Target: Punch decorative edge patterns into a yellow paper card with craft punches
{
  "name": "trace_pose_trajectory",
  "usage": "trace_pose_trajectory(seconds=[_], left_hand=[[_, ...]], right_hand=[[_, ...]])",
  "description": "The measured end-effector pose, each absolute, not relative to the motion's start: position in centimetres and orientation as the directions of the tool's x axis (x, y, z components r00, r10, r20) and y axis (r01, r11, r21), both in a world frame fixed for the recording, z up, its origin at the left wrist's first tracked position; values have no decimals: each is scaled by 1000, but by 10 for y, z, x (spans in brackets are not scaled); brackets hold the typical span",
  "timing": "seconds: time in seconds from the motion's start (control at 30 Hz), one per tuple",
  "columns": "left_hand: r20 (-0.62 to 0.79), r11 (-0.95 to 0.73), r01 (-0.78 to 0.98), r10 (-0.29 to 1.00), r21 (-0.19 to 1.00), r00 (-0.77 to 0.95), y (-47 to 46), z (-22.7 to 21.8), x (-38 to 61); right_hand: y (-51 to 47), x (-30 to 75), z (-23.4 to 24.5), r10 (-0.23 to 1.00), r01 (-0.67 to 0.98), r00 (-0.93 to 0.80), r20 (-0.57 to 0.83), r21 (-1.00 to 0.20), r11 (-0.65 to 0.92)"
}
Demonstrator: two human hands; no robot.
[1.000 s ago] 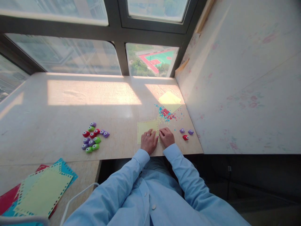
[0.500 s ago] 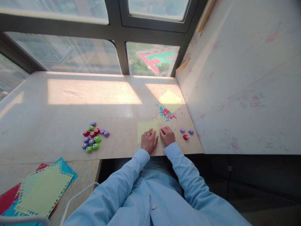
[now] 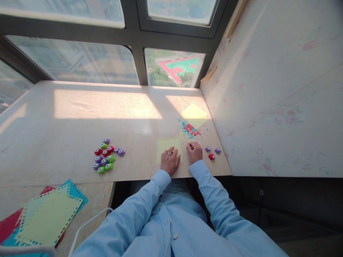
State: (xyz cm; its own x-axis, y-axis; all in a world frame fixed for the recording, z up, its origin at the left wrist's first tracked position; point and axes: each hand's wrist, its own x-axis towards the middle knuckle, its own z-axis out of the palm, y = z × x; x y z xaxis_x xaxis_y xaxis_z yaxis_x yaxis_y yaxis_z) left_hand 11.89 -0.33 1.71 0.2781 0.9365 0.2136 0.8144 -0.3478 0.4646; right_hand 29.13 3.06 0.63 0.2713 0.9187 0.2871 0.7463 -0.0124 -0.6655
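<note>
My left hand (image 3: pixel 170 162) lies with its fingers out on a pale yellow paper sheet (image 3: pixel 162 148), which has a row of small punched holes along its edges. Just right of the sheet, my right hand (image 3: pixel 195 152) rests with its fingers curled and pressed together. Whatever they hold, if anything, is hidden. Beyond the right hand spreads a scatter of tiny red, blue and yellow paper bits (image 3: pixel 190 130). Close by on the right sit two purple craft punches and a red craft punch (image 3: pixel 212 156).
Several small purple, green and red punches (image 3: pixel 104 161) are grouped at the left. A plain yellow sheet (image 3: pixel 193 113) lies at the back right, near the wall (image 3: pixel 273 107). Punched coloured sheets (image 3: pixel 50 214) are stacked at the lower left, beside a white cable (image 3: pixel 88 221).
My right hand has drawn back to the right, off the edge of the yellow sheet. My left hand stays in place on the sheet.
</note>
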Motion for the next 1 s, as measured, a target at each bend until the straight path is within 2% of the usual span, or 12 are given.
trace_pose_trajectory(seconds=[0.2,0.43,0.67,0.87,1.0], left_hand=[[223,-345,812,937,471,269,-4,17,119],[234,-357,819,932,450,278,-4,14,119],[217,-365,831,929,419,299,-7,20,120],[206,-369,785,929,497,306,-9,28,116],[351,-429,670,900,606,260,-13,33,98]], right_hand=[[36,293,5,885,694,392,253,-713,-104],[28,289,7,859,619,409,310,-786,-11],[31,290,7,863,595,426,273,-803,-40],[31,292,2,861,604,432,269,-795,-54],[32,295,-2,865,602,424,268,-797,-48]])
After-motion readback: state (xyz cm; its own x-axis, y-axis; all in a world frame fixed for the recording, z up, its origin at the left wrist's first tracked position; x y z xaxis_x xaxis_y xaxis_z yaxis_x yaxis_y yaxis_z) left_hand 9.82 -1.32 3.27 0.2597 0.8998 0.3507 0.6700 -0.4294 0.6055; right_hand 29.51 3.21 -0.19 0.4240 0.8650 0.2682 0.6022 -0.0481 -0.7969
